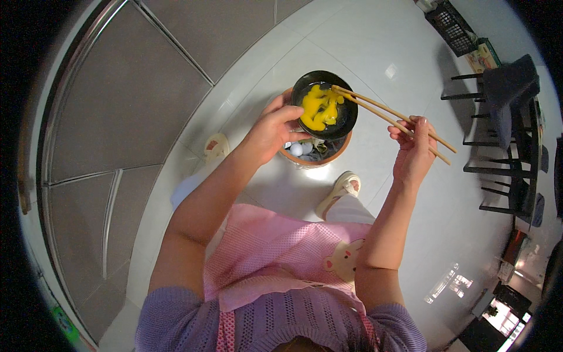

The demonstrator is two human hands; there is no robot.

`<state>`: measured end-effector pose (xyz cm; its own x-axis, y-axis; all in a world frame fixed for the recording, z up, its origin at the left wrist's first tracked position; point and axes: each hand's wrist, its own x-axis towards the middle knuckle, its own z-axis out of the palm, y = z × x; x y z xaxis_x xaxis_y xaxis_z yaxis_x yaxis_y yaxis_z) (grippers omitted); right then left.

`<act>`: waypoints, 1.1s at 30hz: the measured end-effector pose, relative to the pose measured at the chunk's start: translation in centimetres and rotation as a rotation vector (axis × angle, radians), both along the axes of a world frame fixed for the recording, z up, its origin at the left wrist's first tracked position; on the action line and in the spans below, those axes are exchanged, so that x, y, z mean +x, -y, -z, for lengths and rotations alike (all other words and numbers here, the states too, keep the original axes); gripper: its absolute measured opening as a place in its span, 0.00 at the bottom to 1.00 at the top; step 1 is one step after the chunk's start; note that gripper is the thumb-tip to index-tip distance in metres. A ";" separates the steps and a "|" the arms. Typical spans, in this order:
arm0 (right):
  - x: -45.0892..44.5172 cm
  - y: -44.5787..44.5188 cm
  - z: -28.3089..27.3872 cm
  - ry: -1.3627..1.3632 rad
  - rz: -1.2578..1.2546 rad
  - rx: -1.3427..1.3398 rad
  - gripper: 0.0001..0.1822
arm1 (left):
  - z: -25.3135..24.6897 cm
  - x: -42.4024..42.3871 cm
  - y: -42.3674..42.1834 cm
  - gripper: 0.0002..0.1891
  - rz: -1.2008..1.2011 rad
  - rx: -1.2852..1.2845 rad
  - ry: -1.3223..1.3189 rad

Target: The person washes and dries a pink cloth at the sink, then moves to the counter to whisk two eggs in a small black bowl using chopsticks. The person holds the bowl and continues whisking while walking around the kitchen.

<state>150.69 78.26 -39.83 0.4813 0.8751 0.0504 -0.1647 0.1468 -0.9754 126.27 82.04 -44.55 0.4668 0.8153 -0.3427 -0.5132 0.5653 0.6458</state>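
My left hand grips a dark bowl by its near left rim, the thumb over the edge. Broken egg yolk, bright yellow and streaked, lies in clear egg white inside it. In my right hand is a pair of wooden chopsticks. Their tips meet at the bowl's upper right, by the egg. Below the bowl stands a round bin with an orange-brown rim, partly hidden by it. White eggshells and other scraps show inside the bin.
Grey cabinet doors with metal trim run along the left. Glossy pale floor tiles surround the bin. At right stand dark chairs by a table, and a black plastic crate lies farther up. My feet in cream sandals flank the bin.
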 end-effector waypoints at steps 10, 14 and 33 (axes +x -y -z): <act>0.7 0.3 -0.2 0.108 -0.063 -0.164 0.16 | 0.2 0.3 0.1 0.21 -0.023 0.009 -0.043; 0.3 -0.2 1.2 -0.064 -0.125 -0.196 0.16 | -0.1 0.5 0.3 0.20 -0.025 0.038 -0.054; -0.4 -0.5 3.9 -0.503 -0.093 -0.315 0.12 | -0.2 -0.1 0.3 0.25 0.015 0.030 -0.013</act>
